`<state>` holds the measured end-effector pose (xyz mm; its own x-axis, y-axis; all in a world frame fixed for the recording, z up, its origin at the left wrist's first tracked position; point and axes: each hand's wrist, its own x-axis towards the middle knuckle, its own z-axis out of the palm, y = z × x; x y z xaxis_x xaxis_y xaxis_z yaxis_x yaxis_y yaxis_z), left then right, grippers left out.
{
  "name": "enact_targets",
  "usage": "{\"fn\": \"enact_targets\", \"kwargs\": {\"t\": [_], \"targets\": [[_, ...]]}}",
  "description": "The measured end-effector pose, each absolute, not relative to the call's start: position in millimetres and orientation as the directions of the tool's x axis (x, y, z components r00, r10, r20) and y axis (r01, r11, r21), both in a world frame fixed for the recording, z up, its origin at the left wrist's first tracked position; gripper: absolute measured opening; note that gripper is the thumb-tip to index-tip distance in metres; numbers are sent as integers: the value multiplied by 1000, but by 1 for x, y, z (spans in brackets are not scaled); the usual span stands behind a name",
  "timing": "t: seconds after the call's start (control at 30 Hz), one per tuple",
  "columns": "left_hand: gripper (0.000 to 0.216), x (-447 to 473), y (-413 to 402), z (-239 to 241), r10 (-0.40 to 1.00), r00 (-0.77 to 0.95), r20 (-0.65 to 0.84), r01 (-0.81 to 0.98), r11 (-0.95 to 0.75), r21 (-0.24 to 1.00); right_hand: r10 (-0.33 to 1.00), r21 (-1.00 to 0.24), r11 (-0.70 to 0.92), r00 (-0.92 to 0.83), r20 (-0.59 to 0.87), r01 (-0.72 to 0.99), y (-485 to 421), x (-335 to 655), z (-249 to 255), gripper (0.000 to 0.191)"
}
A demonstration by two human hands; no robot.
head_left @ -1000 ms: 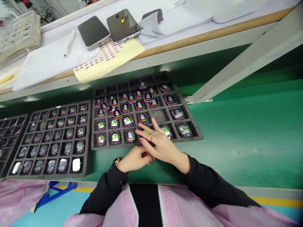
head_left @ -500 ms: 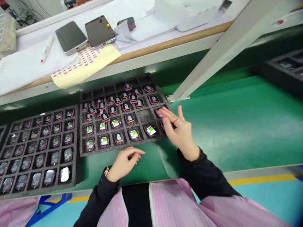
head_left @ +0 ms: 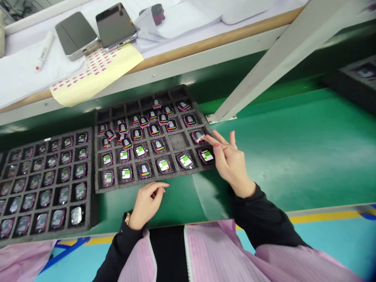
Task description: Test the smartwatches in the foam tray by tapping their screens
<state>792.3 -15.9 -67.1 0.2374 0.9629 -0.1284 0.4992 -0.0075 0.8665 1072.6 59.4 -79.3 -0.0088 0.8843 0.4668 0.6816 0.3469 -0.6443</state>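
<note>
the right hand [head_left: 230, 164] is spread, its fingertips [head_left: 207, 138] at a pink-cased square smartwatch [head_left: 198, 136] on the right side of the dark foam tray [head_left: 176, 174], while the left hand [head_left: 147, 205], loosely curled and holding nothing, rests on the green bench [head_left: 293, 156] beside the tray's near edge.

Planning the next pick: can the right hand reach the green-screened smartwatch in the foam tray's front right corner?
Likely yes: the right hand lies right beside that smartwatch at the edge of the foam tray, with nothing between them.

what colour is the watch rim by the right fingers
Purplish pink, on the square smartwatch; head view.
</note>
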Motion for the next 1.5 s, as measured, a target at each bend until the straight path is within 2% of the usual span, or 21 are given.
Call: {"fn": "enact_targets", "kwargs": {"t": [0.13,0.23,0.37,0.5,0.6,1.03,1.3,1.4,1.5], "targets": [[26,797,-11,-68,959,252,-132,519,-19,854,862,-660,359,37,505,660,58,1069,-74,42],[27,798,-11,-66,955,266,-129,532,-34,846,848,-660,409,3,529,630,57,1057,-68,39],[29,799,-12,-64,954,274,-121,554,-53,831,833,-657,524,-167,527,542,51,1023,-61,37],[27,800,-12,-66,953,285,-106,568,-79,819,733,-645,678,-387,559,352,39,981,-59,38],[22,799,-12,-69,950,296,-99,579,-96,810,691,-651,707,-463,554,276,33,961,-61,43],[20,799,-15,-73,943,324,-72,612,-150,777,675,-631,723,-486,556,281,29,956,-66,46],[19,797,-16,-78,949,312,-49,605,-159,780,678,-606,715,-559,477,349,27,954,-67,45],[20,798,-15,-77,950,313,-15,586,-181,790,688,-624,709,-518,508,328,28,953,-66,45],[23,798,-16,-73,952,305,31,554,-203,807,714,-629,698,-389,582,342,32,958,-63,42]]}}
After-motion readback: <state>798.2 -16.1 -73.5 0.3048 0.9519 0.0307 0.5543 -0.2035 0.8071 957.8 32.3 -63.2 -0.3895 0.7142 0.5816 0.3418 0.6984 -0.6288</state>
